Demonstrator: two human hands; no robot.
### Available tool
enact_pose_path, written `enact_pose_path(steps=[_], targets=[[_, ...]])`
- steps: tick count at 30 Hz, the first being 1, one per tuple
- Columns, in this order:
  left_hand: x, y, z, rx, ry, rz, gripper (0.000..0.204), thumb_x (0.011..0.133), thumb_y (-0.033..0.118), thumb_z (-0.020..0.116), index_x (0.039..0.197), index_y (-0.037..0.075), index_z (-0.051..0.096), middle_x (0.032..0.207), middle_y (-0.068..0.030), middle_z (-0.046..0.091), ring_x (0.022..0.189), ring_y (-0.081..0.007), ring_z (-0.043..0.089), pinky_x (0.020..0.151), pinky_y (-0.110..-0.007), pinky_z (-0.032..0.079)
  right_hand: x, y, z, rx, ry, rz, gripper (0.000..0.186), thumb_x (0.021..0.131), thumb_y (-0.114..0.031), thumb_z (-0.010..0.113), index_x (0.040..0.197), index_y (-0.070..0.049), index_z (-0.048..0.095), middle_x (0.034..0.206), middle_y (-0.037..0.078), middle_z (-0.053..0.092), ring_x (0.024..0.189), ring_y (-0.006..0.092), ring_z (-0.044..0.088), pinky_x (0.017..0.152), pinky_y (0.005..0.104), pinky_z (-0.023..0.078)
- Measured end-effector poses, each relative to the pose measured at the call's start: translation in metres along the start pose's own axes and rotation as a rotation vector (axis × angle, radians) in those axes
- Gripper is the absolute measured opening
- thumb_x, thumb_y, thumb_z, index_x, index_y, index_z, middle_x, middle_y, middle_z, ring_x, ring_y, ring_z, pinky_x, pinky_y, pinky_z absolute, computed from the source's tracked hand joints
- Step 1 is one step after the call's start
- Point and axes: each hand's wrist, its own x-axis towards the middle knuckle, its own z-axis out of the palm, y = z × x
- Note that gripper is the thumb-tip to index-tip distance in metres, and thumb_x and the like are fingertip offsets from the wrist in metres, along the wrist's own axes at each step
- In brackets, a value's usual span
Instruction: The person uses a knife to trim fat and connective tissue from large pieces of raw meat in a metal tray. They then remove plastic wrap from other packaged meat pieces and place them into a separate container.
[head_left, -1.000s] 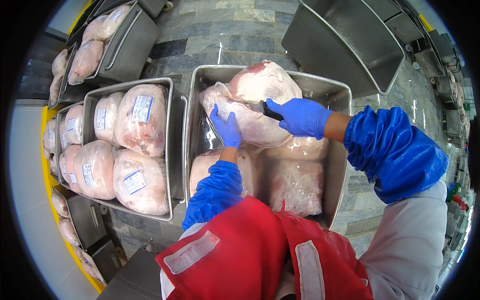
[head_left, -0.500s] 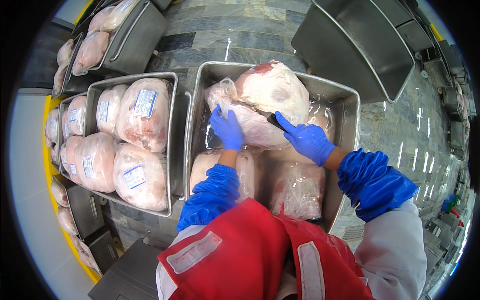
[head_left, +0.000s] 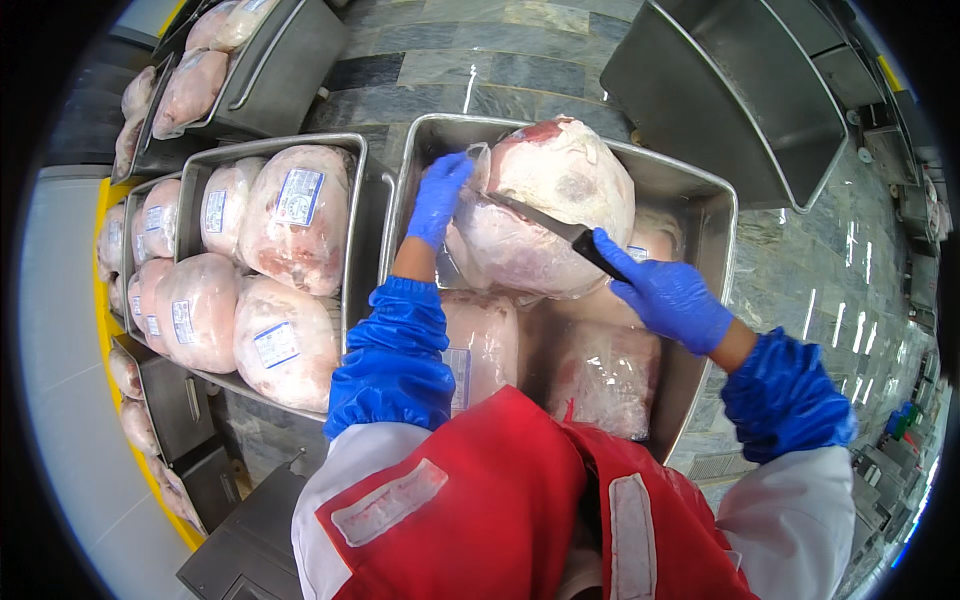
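Knife [head_left: 558, 226], black handle [head_left: 596, 253] partly out of sight (inside the right hand [head_left: 672, 298]).

Left fingers [head_left: 457, 166] higher, at loose wrap [head_left: 481, 172]; knife blade [head_left: 543, 218] now exposed.

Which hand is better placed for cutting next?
Probably the blue-gloved right hand: it grips the black-handled metal knife, blade over the rounded pale meat. The blue-gloved left hand, at clear plastic wrap, shows no knife.

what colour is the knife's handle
The knife's handle, held in the right hand, is black; it shows best in the head view.
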Motion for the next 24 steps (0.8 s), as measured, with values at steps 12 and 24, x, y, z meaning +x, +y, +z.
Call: enact_pose_path(steps=[12,24], targets=[[-0.012,-0.034,0.001,-0.504,-0.099,-0.11,0.034,0.085,0.029,0.047,0.11,0.007,0.051,0.107,-0.0028,0.049,0.1,-0.0128,0.043,0.088,-0.027,0.034,0.04,-0.013,0.01,-0.099,-0.043,-0.002,0.059,0.082,-0.019,0.046,0.134,-0.018,0.019,0.064,0.016,0.056,0.053,0.0297,0.055,0.046,0.0406,0.042],[0.039,0.004,-0.002,0.722,-0.132,0.056,0.033,0.082,0.029,0.048,0.097,0.0,0.056,0.097,-0.0163,0.057,0.09,-0.0292,0.055,0.073,-0.035,0.042,0.035,-0.009,0.026,-0.035,0.045,-0.02,0.061,0.083,-0.021,0.046,0.135,-0.022,0.014,0.065,0.018,0.056,0.055,0.0318,0.055,0.049,0.0412,0.043]])
